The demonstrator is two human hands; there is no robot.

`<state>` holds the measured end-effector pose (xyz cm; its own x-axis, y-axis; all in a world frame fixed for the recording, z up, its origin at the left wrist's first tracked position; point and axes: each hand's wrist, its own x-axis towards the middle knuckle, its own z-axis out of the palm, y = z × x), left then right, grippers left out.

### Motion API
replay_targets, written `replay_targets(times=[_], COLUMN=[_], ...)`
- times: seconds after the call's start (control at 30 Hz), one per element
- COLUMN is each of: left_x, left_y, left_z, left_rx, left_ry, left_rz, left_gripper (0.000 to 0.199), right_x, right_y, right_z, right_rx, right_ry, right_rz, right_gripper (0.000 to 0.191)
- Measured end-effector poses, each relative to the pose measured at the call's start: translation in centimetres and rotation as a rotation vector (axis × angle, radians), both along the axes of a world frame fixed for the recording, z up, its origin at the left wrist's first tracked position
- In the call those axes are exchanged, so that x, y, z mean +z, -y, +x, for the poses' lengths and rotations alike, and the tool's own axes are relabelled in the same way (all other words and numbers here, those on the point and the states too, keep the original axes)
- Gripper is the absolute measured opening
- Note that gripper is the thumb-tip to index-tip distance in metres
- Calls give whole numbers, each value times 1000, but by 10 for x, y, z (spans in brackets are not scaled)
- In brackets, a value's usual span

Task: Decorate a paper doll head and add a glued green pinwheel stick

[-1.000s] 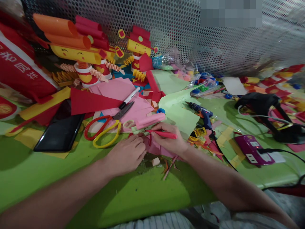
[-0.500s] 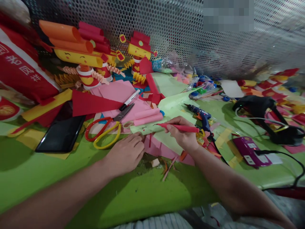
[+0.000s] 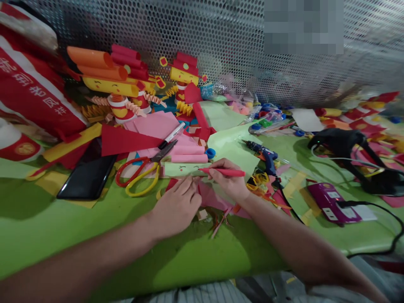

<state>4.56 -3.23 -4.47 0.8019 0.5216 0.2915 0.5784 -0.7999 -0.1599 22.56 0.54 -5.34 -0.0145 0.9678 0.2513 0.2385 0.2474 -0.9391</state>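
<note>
A light green paper strip (image 3: 172, 169), curved like a small tube, lies before me with two drawn black eyes and a red dot under the left one. My left hand (image 3: 178, 204) holds its lower edge, fingers close together and fingertips partly hidden. Between the fingers of my right hand (image 3: 229, 181) is a red marker pen (image 3: 232, 172), its tip at the strip's right end, by the right eye. Pink paper rolls (image 3: 189, 154) sit just behind the strip. Scissors (image 3: 142, 170) with red and yellow handles lie to the left, and a blue ring (image 3: 210, 153) is behind my right hand.
A black phone (image 3: 86, 176) lies left. Paper figures (image 3: 118, 84) stand at the back against perforated metal (image 3: 221, 38). Right of my hands are a glue gun (image 3: 265, 155), a purple power box (image 3: 334, 204) with a cable, and a black device (image 3: 344, 147).
The pen tip has moved from above the strip's right eye to just beside and below it. The strip has turned more level, and my left hand has slid slightly right.
</note>
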Motion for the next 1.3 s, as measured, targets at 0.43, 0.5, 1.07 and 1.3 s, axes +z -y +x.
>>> replay_targets(times=[0.43,0.5,1.07,1.3], left_x=[-12,-14,-14,-14], left_y=[-8,-8,-12,-12], left_z=[8,6,1,2], left_rx=[9,5,-8,-15], left_ry=[45,69,93,87], left_rz=[-80,-68,-20,13], left_gripper=[31,29,28,26], right_x=[0,0,6,2], right_y=[1,1,5,5], right_z=[0,-1,-2,-1], right_rx=[-14,-31,37,28], right_ry=[155,166,399,424], right_rz=[152,170,264,312], right_gripper=[11,9,8,7])
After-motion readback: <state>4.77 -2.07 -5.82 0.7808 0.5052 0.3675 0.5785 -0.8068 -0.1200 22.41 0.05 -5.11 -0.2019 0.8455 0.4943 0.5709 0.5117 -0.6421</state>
